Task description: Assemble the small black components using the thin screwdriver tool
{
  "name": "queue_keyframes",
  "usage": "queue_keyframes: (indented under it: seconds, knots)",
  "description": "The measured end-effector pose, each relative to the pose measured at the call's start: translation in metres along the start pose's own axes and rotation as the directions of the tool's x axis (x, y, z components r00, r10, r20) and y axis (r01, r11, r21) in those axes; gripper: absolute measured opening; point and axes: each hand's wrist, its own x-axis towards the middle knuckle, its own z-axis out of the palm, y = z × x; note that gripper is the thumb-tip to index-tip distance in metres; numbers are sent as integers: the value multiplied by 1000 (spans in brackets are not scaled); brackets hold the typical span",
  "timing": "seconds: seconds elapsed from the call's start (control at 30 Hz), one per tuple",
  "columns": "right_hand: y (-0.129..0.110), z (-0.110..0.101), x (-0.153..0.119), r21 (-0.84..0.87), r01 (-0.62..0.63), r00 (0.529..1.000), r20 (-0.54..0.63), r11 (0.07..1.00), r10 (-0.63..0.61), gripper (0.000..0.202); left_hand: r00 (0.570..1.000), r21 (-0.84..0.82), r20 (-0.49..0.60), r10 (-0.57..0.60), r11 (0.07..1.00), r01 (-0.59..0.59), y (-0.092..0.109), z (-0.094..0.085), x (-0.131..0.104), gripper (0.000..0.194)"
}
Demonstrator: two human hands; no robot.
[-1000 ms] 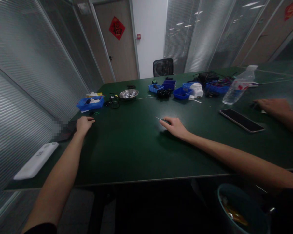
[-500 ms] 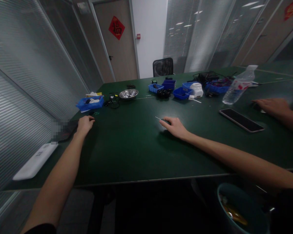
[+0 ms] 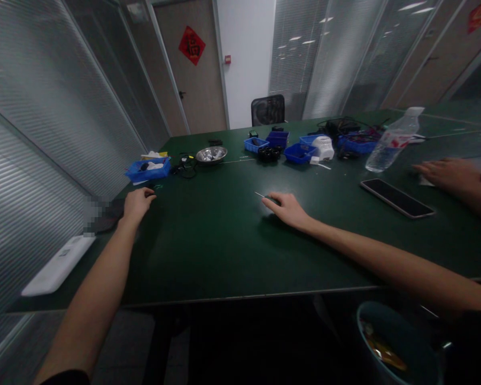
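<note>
I read this as a holding moment: near the centre of the frame, my right hand [image 3: 287, 209] has a thin stick [image 3: 259, 194] between thumb and forefinger, its pale tip aimed to the left. Moving that stick would call for a firm pinch and a small, level wrist motion, as I judge it. The right forearm slants in from the lower right, the hand low over the green table [image 3: 208, 240], palm mostly down. My left hand [image 3: 138, 203] is at left of the frame, fingers curled in a narrow shape near the blue tray [image 3: 150, 175]; I can't tell whether it grips anything. Its forearm rises from the lower left. A phone [image 3: 396, 198] lies at right, near another person's hand [image 3: 444, 174] (not one of mine).
</note>
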Motion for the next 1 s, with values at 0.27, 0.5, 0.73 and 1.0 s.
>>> queue_keyframes:
  seconds: [0.27, 0.5, 0.73, 1.0]
  knots:
    - [0, -1, 0, 1, -3, 1000, 9, 1000, 3, 49, 989, -48, 147, 9, 999, -2, -1, -3, 6, 41]
    - [-1, -1, -1, 13, -4, 1000, 20, 1000, 3, 47, 988, 50, 142, 54, 997, -61, -26, -1, 9, 38]
    - [0, -1, -2, 20, -8, 1000, 18, 1000, 8, 46, 990, 54, 137, -38, 998, 31, -20, -2, 5, 30]
    - [0, -2, -2, 12, -14, 1000, 16, 1000, 14, 48, 958, 48, 174, -228, 974, 223, -13, -6, 2, 19]
